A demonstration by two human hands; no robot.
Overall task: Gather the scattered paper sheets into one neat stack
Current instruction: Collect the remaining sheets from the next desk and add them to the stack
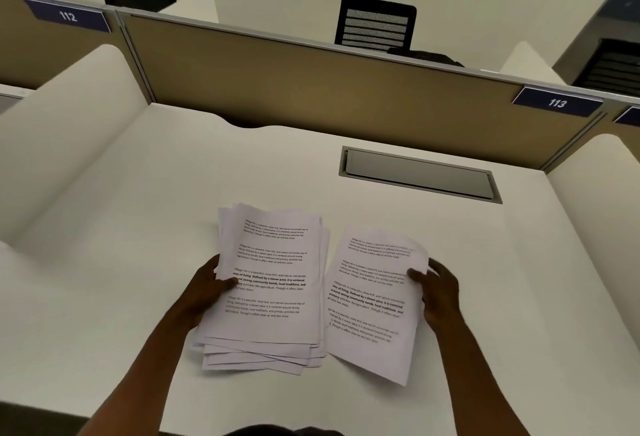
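- Most of the printed sheets already sit in one rough pile (266, 283) on the white desk (104, 297), under the thumb of the left hand (207, 292); the pile is fanned, with corners sticking out unevenly at its near end.
- One loose sheet (372, 300) is not yet on it. It lies just right of the pile, tilted, its far edge curling up beside the right hand (438, 292).
- By my reckoning the gathering is nearly finished: that last sheet has to go on top, then the edges want squaring.
- Left hand: thumb pressed on top of the pile's left edge, the other fingers hidden beneath, so it grips the pile.
- Right hand: thumb on the sheet's face at its right edge, fingers curled behind, pinching it.
- Past the fingertips, a closed cable hatch (419, 176) is set in the desk before the tan partition (311, 82).
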